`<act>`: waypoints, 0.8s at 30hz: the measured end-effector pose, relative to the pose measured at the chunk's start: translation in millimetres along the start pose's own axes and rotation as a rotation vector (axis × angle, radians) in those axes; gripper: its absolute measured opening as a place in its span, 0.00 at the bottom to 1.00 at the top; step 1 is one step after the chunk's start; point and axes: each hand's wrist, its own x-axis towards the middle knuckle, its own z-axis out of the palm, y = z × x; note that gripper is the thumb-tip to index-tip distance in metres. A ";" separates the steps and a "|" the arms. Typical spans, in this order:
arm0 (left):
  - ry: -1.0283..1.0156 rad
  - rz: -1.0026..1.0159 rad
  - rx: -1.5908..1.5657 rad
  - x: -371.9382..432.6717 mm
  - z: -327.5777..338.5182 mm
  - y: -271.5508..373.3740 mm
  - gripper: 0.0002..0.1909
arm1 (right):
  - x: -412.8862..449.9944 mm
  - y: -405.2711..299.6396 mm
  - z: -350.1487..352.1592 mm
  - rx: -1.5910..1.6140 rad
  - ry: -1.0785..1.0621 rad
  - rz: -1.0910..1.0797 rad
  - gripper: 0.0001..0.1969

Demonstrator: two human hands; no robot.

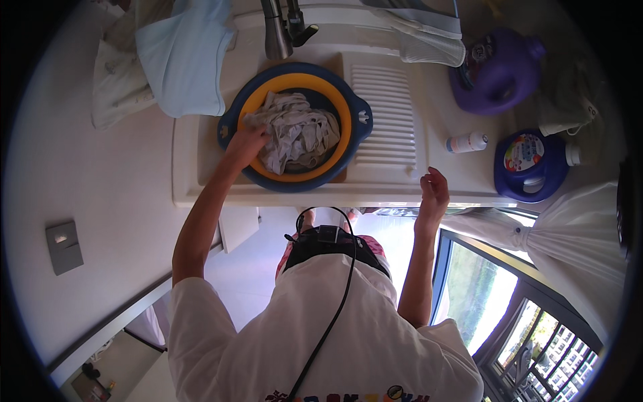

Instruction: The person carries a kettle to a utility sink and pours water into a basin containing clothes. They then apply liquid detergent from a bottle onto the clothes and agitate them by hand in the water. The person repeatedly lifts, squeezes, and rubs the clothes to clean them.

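A blue plastic basin with an orange inner wall (346,116) stands in the white sink below a metal faucet (277,42). Crumpled light-coloured cloth (296,130) lies inside it. My left hand (247,145) reaches over the basin's left rim, its fingertips at the cloth's edge; whether they pinch the fabric cannot be made out. Over the front right edge of the counter is my right hand (434,191), raised with its fingers curled loosely and holding nothing visible. A small white bottle (467,142) lies on the counter beyond it.
A ribbed white washboard (383,115) adjoins the basin. Purple (497,73) and blue detergent jugs (531,166) occupy the right side. A light blue cloth (183,60) hangs at the upper left, pale fabric (432,42) at the upper right. A gathered curtain (572,241) hangs by the window.
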 end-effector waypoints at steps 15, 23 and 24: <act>0.021 -0.061 -0.163 -4.5 -19.0 3.2 0.10 | -10.5 -13.6 5.9 -0.106 -0.035 -0.028 0.14; 0.561 -0.364 -0.349 -42.7 -98.8 6.3 0.06 | -16.6 -21.7 38.6 -0.162 -0.257 -0.188 0.09; 0.616 -0.406 -0.411 -44.8 -105.1 7.9 0.05 | -17.8 -23.7 53.3 -0.222 -0.330 -0.250 0.09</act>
